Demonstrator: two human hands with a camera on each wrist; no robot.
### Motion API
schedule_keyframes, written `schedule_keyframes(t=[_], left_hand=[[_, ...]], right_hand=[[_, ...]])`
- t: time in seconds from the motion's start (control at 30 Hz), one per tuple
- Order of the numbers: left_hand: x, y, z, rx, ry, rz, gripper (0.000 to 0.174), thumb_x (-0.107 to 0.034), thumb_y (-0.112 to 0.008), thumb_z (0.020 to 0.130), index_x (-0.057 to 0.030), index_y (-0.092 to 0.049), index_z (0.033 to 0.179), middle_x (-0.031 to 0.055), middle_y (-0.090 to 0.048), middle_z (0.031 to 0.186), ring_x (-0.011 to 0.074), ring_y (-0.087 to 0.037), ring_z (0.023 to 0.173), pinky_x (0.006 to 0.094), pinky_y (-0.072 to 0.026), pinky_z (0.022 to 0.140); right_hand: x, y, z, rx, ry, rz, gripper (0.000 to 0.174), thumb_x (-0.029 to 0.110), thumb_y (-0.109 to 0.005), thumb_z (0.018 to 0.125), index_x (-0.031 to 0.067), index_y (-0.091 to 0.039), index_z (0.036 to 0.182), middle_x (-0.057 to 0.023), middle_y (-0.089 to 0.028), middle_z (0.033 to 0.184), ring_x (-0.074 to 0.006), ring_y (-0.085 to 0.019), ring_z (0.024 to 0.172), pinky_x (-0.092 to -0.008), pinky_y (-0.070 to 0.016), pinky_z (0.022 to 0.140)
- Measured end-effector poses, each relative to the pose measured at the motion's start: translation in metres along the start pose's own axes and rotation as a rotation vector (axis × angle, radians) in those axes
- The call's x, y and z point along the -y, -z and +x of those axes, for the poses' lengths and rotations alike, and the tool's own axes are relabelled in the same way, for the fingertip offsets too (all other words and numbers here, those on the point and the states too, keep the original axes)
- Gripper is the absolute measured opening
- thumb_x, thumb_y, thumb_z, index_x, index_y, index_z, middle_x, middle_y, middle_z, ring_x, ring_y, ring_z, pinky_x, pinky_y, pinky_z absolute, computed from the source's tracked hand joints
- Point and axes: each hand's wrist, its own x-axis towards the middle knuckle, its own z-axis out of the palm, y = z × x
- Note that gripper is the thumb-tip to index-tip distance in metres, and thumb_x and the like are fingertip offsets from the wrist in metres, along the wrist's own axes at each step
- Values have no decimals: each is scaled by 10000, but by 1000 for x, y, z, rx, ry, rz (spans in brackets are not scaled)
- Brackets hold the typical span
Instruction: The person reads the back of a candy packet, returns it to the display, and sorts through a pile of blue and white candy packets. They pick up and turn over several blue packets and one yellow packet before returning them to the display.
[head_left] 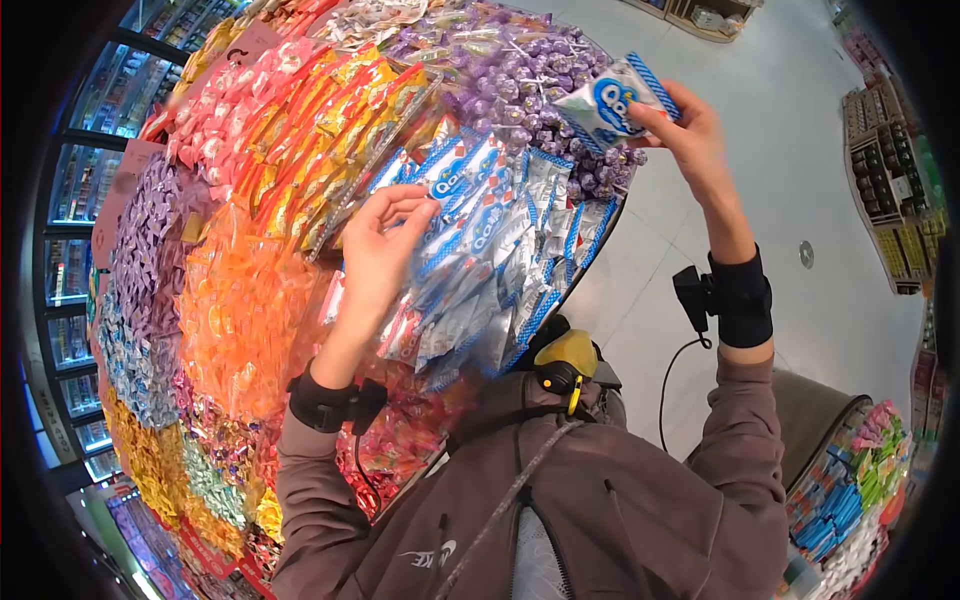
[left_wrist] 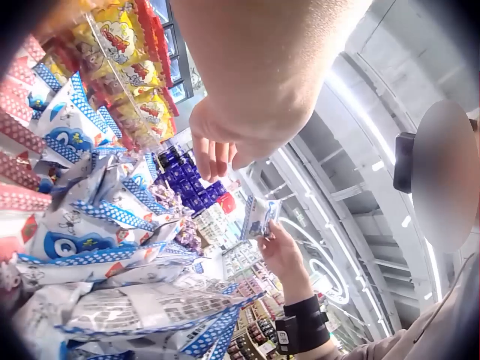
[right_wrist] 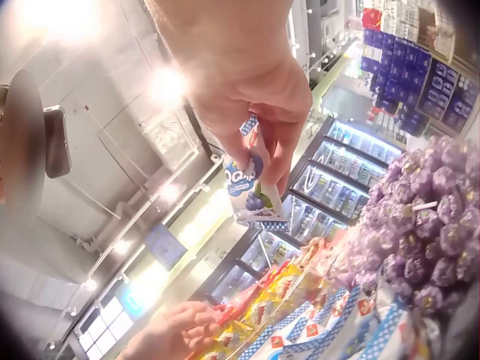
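My right hand (head_left: 695, 140) pinches a small white-and-blue candy bag (head_left: 612, 105) between thumb and fingers, raised beside the purple lollipops (head_left: 545, 75). Blueberries are printed on the front of this bag, as the right wrist view shows. Loosely curled and holding nothing, the fingers of my left hand (head_left: 378, 245) hover over a heap of similar white-and-blue bags (head_left: 490, 235). From the left wrist, that hand (left_wrist: 244, 127) appears above the heap, with the bags (left_wrist: 82, 244) lying to one side and lower down.
Yellow-and-red packets (head_left: 325, 140) border the heap behind a clear divider (head_left: 375, 160). Orange-wrapped candies (head_left: 240, 310) lie farther left. Lit fridges (head_left: 75, 235) line the left side. Pale floor (head_left: 680, 215) extends to the right, with another candy bin (head_left: 850, 480) at lower right.
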Motion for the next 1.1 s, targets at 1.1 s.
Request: schedule_keyframes(t=[1.1], left_hand=[[50, 2, 83, 93, -66, 695, 559, -420, -540, 826, 75, -503, 1086, 265, -562, 1021, 386, -532, 993, 422, -427, 840]], right_hand=[[-35, -137, 138, 614, 81, -638, 239, 66, -626, 778, -4, -575, 1000, -106, -629, 823, -149, -588, 774, -289, -455, 708]])
